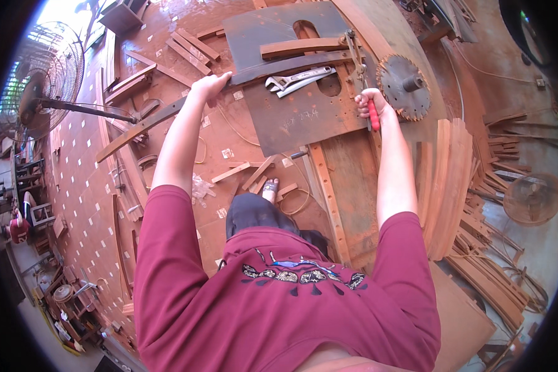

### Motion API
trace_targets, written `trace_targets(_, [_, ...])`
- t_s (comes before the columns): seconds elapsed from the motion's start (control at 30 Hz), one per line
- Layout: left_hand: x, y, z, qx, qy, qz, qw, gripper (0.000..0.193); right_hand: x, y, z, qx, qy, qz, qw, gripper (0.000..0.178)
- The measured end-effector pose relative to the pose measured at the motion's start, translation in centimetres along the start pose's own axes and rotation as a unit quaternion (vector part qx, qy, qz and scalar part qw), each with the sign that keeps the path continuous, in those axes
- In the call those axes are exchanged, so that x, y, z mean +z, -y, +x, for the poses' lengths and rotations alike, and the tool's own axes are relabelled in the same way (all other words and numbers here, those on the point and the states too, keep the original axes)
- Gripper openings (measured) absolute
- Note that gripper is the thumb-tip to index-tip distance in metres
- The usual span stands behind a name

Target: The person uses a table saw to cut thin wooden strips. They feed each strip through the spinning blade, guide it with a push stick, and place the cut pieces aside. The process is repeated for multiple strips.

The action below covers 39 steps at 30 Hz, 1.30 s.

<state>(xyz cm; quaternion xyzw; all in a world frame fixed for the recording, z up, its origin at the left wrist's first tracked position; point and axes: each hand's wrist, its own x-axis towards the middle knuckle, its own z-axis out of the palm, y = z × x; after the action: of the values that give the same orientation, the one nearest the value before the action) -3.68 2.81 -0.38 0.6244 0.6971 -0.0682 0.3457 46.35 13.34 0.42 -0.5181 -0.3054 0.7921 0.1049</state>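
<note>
My left hand (209, 87) is closed around a long, dark curved strip (152, 121) that runs from the lower left across the metal plate (291, 124). My right hand (372, 104) grips the red handle (374, 116) of a toggle clamp (355, 56). This clamp stands at the strip's right end, where a shorter curved wooden piece (304, 46) lies alongside. An adjustable wrench (294, 78) and another silver tool (309, 83) rest on the plate below the strip. Close to the right of my right hand is a toothed circular saw blade (405, 87).
Curved wooden strips (443, 192) stand stacked to the right. Offcuts (254, 177) lie on the tiled floor around my foot. A large fan (40, 87) stands at the far left. Loose wood pieces (189, 49) lie beyond the strip.
</note>
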Motion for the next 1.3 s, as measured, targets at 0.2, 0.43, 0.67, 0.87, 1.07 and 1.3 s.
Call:
trace_targets(0.2, [1.0,2.2,1.6,-0.087,-0.026,-0.131,0.987,0.069,0.6,-1.2,1.8,0.005,0.014,0.039,0.999,0.016])
trace_targets(0.43, [4.0,0.5,0.0,-0.121,0.024,-0.149,0.981,0.074,-1.3,-5.5,0.1,0.016,0.048,0.061,0.997,0.018])
trace_targets(0.67, [5.8,-2.0,-2.3,-0.105,0.080,-0.186,0.974,0.072,-1.3,-7.1,-4.5,-0.007,-0.014,0.067,0.998,0.027])
trace_targets(0.87, [11.2,3.0,0.2,0.133,-0.104,0.118,0.979,0.054,-1.3,-8.8,-6.5,-0.026,-0.032,0.054,0.998,0.035])
trace_targets(1.07, [15.0,-1.6,-3.2,-0.032,-0.209,0.062,0.975,0.071,-3.4,-11.8,-8.7,-0.034,-0.008,0.060,0.998,0.037])
trace_targets(1.3, [15.4,-4.8,-7.0,0.001,-0.255,0.061,0.965,0.078,-4.3,-12.6,-9.7,-0.031,-0.020,0.054,0.998,0.039])
